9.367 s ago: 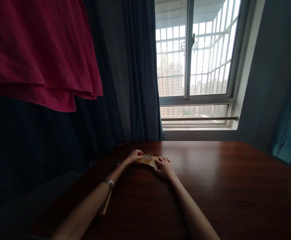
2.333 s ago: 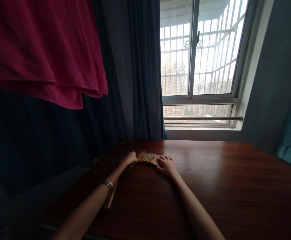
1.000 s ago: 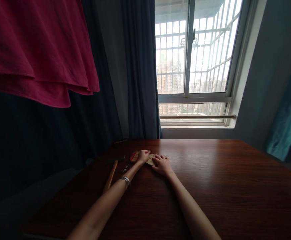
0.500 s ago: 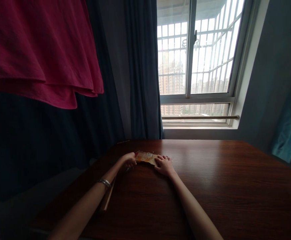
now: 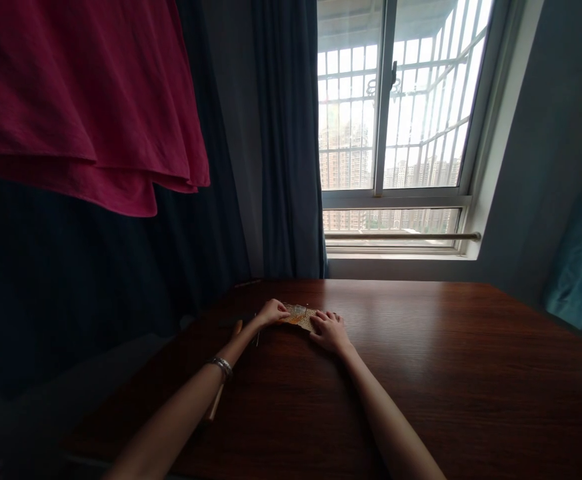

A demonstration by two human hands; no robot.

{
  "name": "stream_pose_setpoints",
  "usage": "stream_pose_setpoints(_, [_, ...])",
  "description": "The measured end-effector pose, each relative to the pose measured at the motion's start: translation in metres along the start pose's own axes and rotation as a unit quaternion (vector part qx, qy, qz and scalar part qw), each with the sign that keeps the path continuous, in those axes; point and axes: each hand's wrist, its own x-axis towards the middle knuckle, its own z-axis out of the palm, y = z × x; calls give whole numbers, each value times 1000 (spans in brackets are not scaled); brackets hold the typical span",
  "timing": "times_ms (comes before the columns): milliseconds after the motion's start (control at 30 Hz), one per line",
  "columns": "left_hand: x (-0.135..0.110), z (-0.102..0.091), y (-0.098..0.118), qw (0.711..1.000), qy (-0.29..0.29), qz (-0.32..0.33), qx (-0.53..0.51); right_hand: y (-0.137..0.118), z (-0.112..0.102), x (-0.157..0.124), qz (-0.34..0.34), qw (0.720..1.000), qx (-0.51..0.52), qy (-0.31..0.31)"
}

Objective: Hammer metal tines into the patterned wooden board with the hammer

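Observation:
A small tan and orange perforated board [image 5: 301, 316] with thin metal pins standing in it lies on the dark wooden table [image 5: 421, 373]. My left hand [image 5: 273, 312] rests curled on its left end, fingers pinched at something too small to name. My right hand [image 5: 329, 329] lies on the board's right end, fingers bent and pressing down. A silver bracelet [image 5: 219, 366] sits on my left wrist.
A wooden stick-like tool [image 5: 222, 380] lies under my left forearm near the table's left edge. Dark blue curtains [image 5: 285, 147] and a barred window [image 5: 395, 120] stand behind the table. Red cloth [image 5: 81, 100] hangs at the upper left.
My left hand has shifted right from the board's left edge onto the board. My right hand has stayed on the right end.

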Motion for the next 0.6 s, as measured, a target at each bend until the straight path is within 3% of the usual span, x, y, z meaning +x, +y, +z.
stream_pose_setpoints(100, [9, 26, 3, 998, 9, 37, -51, 1, 1, 0, -4, 1000, -2, 6])
stream_pose_setpoints(300, [23, 69, 13, 995, 66, 8, -80, 2, 5, 2, -4, 1000, -4, 15])
stream_pose_setpoints(600, [32, 81, 35, 978, 132, -37, -155, 2, 5, 3, -4, 1000, -5, 14])
